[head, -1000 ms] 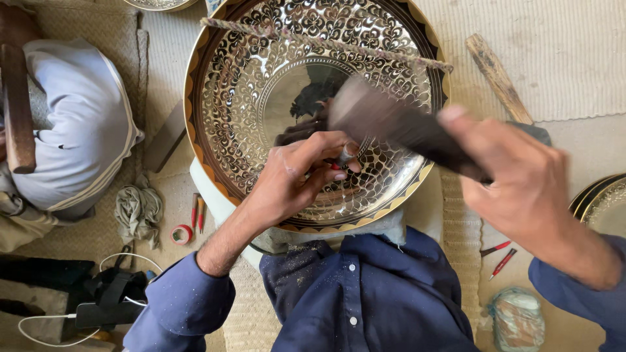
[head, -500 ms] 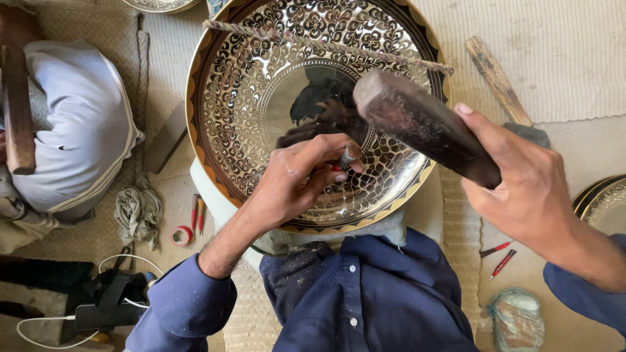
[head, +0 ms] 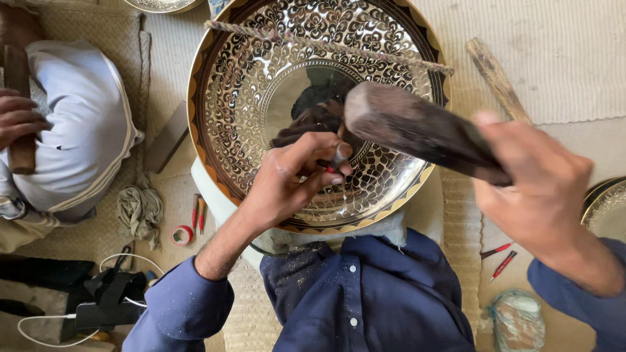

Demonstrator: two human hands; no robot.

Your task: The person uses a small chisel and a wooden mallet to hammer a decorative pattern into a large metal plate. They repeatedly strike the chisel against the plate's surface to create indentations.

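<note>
A large round engraved metal tray [head: 241,98] with a dense scroll pattern rests against my lap. My left hand [head: 290,179] pinches a small chisel [head: 338,156], its tip set on the tray's patterned band. My right hand [head: 538,195] grips a dark wooden mallet [head: 417,130], whose head hovers just above and right of the chisel's top. A thin cord [head: 326,45] runs across the upper part of the tray. My blue shirt [head: 365,300] is dusted with metal filings.
Another person in white [head: 78,137] sits at the left, a hand [head: 19,120] on a wooden tool. A rag [head: 139,212], a tape roll [head: 182,234] and red-handled tools [head: 199,212] lie on the mat. More red tools [head: 499,257], a wooden stick [head: 495,78] and another tray's edge [head: 603,208] are at the right.
My right hand has swung the mallet: it rose and drew back to the right, then came down again toward the chisel. My left hand and the chisel stay in place.
</note>
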